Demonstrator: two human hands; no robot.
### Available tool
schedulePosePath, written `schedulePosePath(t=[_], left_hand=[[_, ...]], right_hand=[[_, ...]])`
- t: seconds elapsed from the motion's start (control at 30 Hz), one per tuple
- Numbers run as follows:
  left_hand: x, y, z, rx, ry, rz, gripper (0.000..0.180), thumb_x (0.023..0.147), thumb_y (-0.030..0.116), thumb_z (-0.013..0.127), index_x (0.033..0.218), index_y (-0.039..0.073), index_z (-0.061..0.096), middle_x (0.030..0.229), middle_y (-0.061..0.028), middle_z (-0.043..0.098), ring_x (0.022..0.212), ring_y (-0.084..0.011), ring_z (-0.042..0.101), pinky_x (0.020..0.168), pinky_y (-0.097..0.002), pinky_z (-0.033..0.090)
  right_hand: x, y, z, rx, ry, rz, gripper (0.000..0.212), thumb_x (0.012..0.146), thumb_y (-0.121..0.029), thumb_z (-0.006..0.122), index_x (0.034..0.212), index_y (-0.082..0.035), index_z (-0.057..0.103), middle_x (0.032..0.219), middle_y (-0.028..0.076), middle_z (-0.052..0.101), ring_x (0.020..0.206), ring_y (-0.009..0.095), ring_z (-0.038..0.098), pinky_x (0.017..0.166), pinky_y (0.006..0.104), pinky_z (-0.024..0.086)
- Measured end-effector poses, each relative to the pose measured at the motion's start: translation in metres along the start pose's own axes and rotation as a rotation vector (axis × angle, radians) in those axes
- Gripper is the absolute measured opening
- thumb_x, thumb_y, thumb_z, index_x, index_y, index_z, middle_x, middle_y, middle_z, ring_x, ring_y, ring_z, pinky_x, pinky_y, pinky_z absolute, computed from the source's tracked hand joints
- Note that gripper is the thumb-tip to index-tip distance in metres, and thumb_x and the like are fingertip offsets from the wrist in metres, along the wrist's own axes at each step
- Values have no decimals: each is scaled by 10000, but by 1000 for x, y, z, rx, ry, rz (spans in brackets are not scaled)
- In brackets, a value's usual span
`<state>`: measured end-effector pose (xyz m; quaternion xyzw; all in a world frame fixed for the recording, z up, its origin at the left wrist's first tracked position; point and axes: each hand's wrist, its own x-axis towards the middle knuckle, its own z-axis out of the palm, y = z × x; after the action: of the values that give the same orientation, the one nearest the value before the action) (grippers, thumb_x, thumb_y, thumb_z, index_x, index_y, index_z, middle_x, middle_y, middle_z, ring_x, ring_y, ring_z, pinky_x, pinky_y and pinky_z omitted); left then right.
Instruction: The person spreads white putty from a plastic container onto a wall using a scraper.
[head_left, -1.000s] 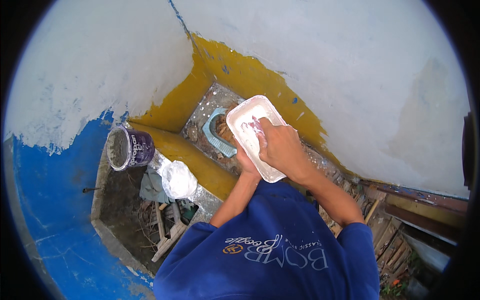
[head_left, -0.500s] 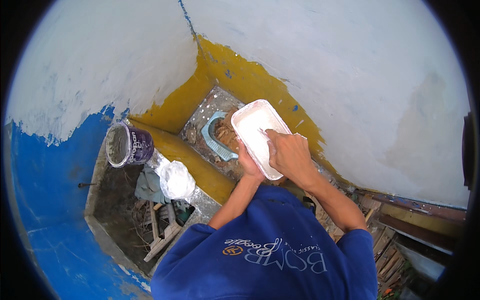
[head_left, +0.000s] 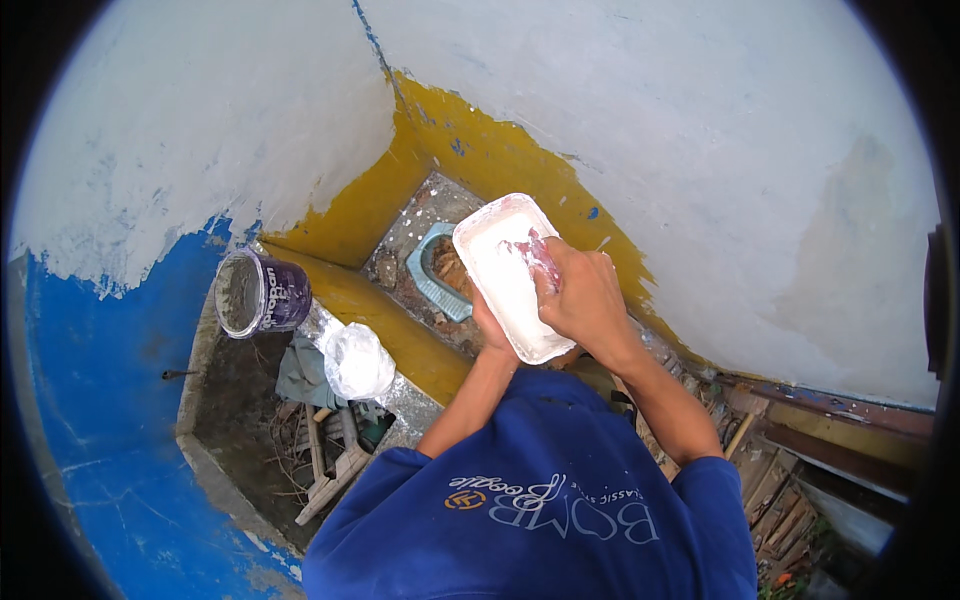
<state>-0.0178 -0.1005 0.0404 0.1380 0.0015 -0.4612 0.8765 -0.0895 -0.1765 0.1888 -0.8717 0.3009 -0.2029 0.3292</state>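
My left hand (head_left: 491,328) is closed round the near left side of a white rectangular plastic tub (head_left: 541,352), holding it tilted in front of my chest. White paste (head_left: 512,278) coats the inside of the tub. Over its right side, my right hand (head_left: 588,300) is closed on a small reddish thing (head_left: 543,264) smeared with white paste, whose kind I cannot make out. Its tip reaches into the tub, at the paste. My left fingers are mostly hidden behind the tub.
A pale blue squat toilet (head_left: 428,272) lies in the floor beyond the tub. On the ledge left stand a dark purple bucket (head_left: 285,293) and a white plastic bag (head_left: 358,362). Below is a concrete basin (head_left: 215,400) with wooden debris. Partly whitened walls (head_left: 700,150) enclose the corner.
My right hand has turned and lifted slightly, bringing the reddish, paste-smeared thing into sight. Bare streaks now show in the paste. The tub has shifted a little left.
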Motion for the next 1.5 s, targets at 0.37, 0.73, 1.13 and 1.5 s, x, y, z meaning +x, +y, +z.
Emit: schedulePosePath(t=[0.37,0.73,1.13,1.5], left_hand=[[-4,2,2,88,14,1,646,1012,559,299,1454,96,384,1424,-108,480,1287,-283,480,1109,-441,371],[-9,0,5,133,80,-5,641,1019,540,272,1481,102,353,1464,-108,445,1324,-290,451,1135,-448,334],[-13,6,15,138,-1,13,643,1018,537,284,1491,105,337,1482,-105,425,1339,-290,435,1141,-451,325],[-12,9,9,-44,-135,28,618,1012,466,306,1461,46,368,1421,-117,488,1298,-289,478,1110,-436,372]], right_hand=[[-1,2,7,-115,-112,-31,179,786,-84,604,913,41,628,653,288,596,636,469,608,627,532,490],[4,3,16,-61,-95,-21,176,769,-88,603,861,62,597,653,300,579,645,489,586,638,542,470],[9,-3,14,-64,-35,15,178,760,-84,610,853,66,588,656,307,573,643,489,584,635,556,459],[10,-4,-6,-137,-39,-51,178,799,-114,617,910,24,625,665,256,594,631,454,590,601,519,456]])
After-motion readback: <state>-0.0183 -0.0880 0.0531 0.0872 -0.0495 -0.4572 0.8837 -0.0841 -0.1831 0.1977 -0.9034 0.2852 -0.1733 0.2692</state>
